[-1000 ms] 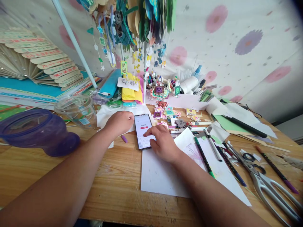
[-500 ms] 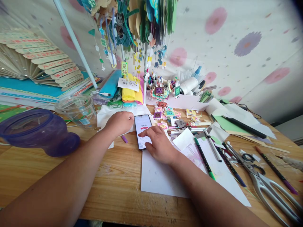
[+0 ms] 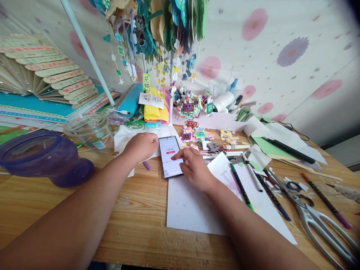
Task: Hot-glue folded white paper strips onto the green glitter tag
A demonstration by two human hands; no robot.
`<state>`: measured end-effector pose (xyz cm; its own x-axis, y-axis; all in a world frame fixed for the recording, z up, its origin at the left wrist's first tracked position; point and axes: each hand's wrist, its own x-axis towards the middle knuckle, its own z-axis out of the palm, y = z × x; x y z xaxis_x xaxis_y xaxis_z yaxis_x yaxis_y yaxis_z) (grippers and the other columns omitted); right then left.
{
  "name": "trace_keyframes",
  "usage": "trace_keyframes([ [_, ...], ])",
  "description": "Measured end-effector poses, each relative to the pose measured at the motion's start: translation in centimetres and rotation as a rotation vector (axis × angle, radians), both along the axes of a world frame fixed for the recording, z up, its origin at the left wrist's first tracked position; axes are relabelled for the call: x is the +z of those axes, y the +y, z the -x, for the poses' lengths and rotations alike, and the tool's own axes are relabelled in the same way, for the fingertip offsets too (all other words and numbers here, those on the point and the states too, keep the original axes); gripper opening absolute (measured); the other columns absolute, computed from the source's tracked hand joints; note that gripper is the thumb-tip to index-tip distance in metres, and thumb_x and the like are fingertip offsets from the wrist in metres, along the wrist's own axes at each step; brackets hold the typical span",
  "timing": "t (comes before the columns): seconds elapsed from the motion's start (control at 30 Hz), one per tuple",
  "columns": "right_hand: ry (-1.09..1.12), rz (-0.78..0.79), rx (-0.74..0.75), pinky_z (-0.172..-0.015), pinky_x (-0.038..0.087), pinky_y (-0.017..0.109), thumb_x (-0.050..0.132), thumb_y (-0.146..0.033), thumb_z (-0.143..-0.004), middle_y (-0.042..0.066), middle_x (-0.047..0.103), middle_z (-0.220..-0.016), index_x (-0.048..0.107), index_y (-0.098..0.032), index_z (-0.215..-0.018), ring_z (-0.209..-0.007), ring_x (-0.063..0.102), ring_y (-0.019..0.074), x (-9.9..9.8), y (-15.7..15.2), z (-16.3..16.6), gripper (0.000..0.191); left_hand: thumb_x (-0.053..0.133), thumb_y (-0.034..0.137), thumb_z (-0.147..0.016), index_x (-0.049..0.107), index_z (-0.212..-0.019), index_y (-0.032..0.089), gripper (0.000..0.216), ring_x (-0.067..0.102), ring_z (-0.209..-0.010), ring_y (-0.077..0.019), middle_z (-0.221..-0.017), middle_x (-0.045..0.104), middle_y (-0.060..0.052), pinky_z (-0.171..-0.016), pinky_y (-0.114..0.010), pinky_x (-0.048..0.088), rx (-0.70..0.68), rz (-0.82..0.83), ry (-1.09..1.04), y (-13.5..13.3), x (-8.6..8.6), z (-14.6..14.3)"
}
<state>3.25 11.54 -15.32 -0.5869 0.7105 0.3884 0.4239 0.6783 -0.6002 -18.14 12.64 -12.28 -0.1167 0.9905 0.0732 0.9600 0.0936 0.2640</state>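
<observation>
A dark-edged smartphone (image 3: 168, 144) lies face up on the table, its lit screen showing "21.00", a red button and a keyboard. My right hand (image 3: 195, 168) is over the phone's right edge. Its index finger stretches across the screen above the keyboard, the thumb is held apart and the other fingers are curled; it holds nothing. Beside the phone's upper left edge my left hand (image 3: 142, 145) rests as a fist on white paper (image 3: 122, 137), with nothing sticking out of it. Below that fist lies a short purple stick (image 3: 147, 165).
At left stand a purple translucent container (image 3: 47, 157) and a clear plastic cup (image 3: 90, 131). Paper sheets (image 3: 188, 210), a green marker (image 3: 241, 185), large scissors (image 3: 312, 221) and a black-handled knife (image 3: 292, 150) lie at right. Paper ornaments (image 3: 157, 30) hang overhead.
My right hand has shifted slightly right, uncovering more of the keyboard. My left hand stays beside the phone. The whole view has moved a little.
</observation>
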Motion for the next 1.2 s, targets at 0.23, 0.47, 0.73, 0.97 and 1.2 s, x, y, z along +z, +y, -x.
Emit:
trace_keyframes([
  [0.23,0.012,-0.008,-0.022,-0.087,0.04,0.042,0.045,-0.004,-0.072,0.005,0.068,-0.097,0.058,-0.022,-0.092,-0.094,0.053,0.0244,-0.2,0.0,0.0,0.03,0.043,0.022,-0.076,0.068,-0.07,0.023,0.026,0.063,-0.077,-0.0231,-0.08,0.072,-0.004,-0.064,-0.031,0.042,-0.004,-0.004,-0.01,0.0,0.0,0.0],
  [0.47,-0.011,-0.025,0.04,-0.088,0.038,0.04,0.046,-0.003,-0.07,0.002,0.067,-0.089,0.06,-0.023,-0.088,-0.089,0.054,0.0223,0.3,-0.4,0.0,0.03,0.043,0.022,-0.076,0.067,-0.07,0.023,0.025,0.063,-0.078,-0.023,-0.081,0.072,-0.004,-0.065,-0.031,0.043,-0.008,-0.005,-0.018,0.0,0.0,0.1],
  [0.73,-0.074,-0.031,0.081,-0.09,0.038,0.041,0.047,-0.002,-0.069,0.005,0.068,-0.092,0.062,-0.02,-0.091,-0.092,0.055,0.0233,0.2,-0.6,0.2,0.032,0.043,0.022,-0.075,0.067,-0.07,0.023,0.025,0.064,-0.079,-0.0228,-0.082,0.073,-0.004,-0.065,-0.03,0.042,-0.006,-0.011,-0.025,0.0,0.0,0.1],
  [0.97,-0.014,-0.048,-0.098,-0.085,0.039,0.039,0.043,0.001,-0.069,0.003,0.067,-0.084,0.06,-0.021,-0.081,-0.085,0.055,0.0225,0.0,0.4,-0.7,0.03,0.042,0.023,-0.075,0.066,-0.067,0.024,0.025,0.063,-0.077,-0.0235,-0.077,0.071,-0.004,-0.063,-0.032,0.041,0.006,-0.01,-0.027,0.0,-0.1,0.1],
  [1.2,-0.036,-0.061,-0.107,-0.087,0.037,0.04,0.043,0.0,-0.069,0.003,0.068,-0.083,0.059,-0.022,-0.081,-0.085,0.056,0.0228,0.0,0.3,-0.5,0.03,0.042,0.023,-0.074,0.066,-0.067,0.024,0.024,0.062,-0.076,-0.0235,-0.077,0.071,-0.004,-0.062,-0.031,0.04,0.009,-0.012,-0.031,0.1,-0.1,0.1],
])
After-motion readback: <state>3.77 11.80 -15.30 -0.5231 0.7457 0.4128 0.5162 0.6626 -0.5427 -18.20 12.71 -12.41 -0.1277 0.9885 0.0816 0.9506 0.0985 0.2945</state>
